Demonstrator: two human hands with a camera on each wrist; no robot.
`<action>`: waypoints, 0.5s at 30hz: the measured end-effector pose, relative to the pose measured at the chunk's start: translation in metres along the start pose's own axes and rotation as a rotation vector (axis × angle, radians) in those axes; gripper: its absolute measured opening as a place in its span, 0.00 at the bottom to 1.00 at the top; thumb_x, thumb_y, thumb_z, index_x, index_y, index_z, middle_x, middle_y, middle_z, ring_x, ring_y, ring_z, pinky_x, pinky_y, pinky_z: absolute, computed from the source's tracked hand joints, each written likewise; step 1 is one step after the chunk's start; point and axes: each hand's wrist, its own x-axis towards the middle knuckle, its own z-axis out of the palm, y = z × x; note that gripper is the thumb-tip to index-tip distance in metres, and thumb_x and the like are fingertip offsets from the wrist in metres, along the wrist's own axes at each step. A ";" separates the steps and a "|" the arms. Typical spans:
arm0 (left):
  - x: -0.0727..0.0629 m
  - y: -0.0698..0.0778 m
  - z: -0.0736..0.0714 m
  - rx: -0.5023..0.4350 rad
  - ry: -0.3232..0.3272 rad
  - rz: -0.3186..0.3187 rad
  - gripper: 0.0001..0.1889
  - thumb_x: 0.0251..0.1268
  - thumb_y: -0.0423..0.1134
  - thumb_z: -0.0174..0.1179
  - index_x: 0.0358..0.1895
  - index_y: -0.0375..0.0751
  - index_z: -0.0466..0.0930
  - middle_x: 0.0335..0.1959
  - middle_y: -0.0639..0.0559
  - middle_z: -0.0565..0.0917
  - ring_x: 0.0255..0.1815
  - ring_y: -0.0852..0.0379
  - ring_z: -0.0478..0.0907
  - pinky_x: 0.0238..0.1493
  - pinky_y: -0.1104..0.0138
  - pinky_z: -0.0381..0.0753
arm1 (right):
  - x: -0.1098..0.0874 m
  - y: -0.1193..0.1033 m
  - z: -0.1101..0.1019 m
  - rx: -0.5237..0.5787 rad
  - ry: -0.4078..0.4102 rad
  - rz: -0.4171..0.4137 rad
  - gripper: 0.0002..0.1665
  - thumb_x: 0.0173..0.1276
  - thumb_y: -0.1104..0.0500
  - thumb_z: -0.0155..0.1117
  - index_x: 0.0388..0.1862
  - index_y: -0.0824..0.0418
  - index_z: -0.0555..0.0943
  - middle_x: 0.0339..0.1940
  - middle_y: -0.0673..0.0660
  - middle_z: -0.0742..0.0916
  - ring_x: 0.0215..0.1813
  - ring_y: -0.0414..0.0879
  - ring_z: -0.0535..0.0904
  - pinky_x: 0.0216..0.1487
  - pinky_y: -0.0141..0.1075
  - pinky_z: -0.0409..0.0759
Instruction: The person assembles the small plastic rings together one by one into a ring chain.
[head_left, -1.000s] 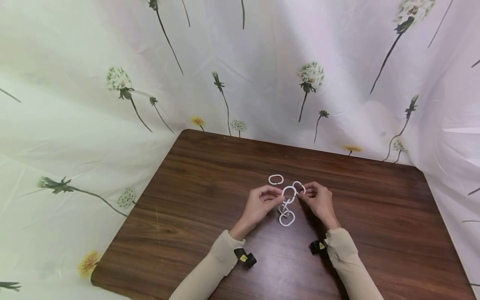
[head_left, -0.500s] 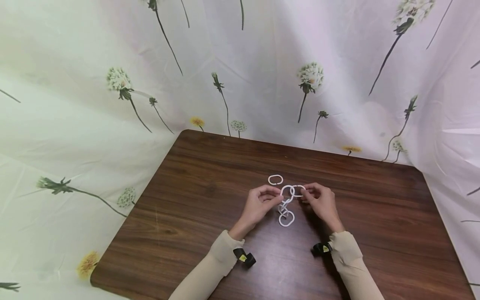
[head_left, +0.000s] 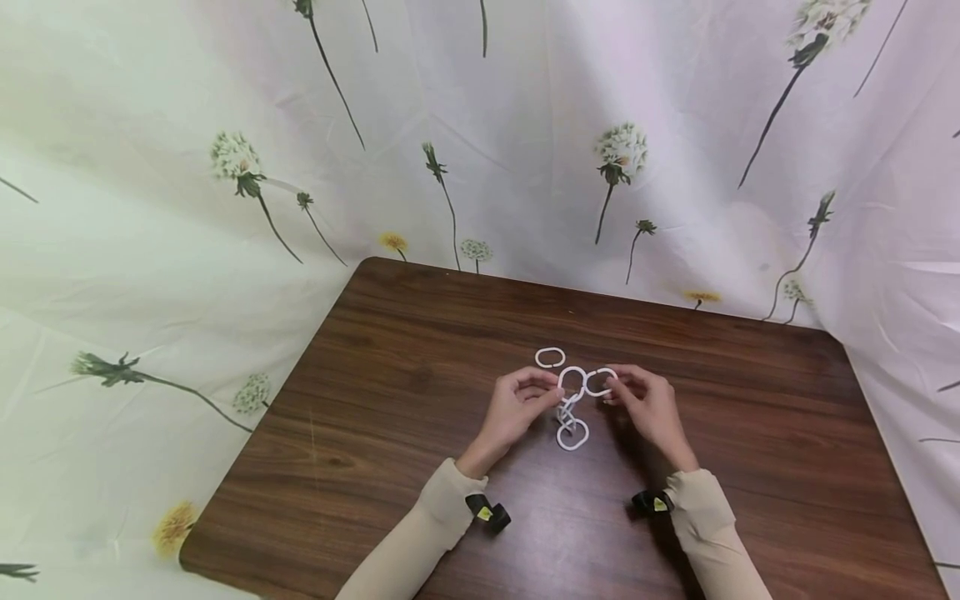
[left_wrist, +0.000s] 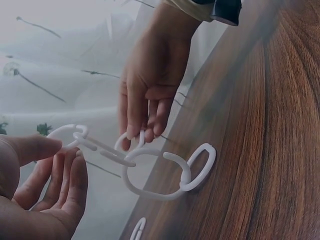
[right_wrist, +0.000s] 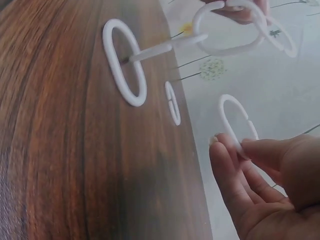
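Note:
Between thumb and fingers, my left hand [head_left: 517, 406] pinches the top link of a white plastic chain [left_wrist: 155, 195], made of several oval split links. The chain hangs from it, and its lowest link [head_left: 573, 435] is over or on the table; I cannot tell which. My right hand [head_left: 651, 410] pinches a single white link [right_wrist: 230, 102], which has a small gap in its side. In the head view this link appears to meet the chain's top link, but the right wrist view has it apart from the chain. Fingertips cover part of both held links.
One loose white link [head_left: 551, 357] lies flat on the brown wooden table [head_left: 420, 358], beyond the hands. A floral curtain [head_left: 525, 167] hangs behind the table's far edge and along its left side. Each wrist wears a black camera strap [head_left: 488, 512].
The right hand has turned its link from a slanted pose to nearly level, crossing the chain's top link in the head view, then shifted slightly right. The left hand has barely moved.

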 end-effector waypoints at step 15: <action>-0.002 0.000 0.000 -0.007 0.017 0.002 0.15 0.63 0.27 0.71 0.50 0.22 0.82 0.47 0.23 0.85 0.42 0.57 0.88 0.46 0.76 0.85 | -0.007 -0.016 -0.009 0.063 -0.044 -0.028 0.17 0.73 0.70 0.66 0.59 0.72 0.82 0.40 0.72 0.90 0.32 0.41 0.89 0.37 0.38 0.91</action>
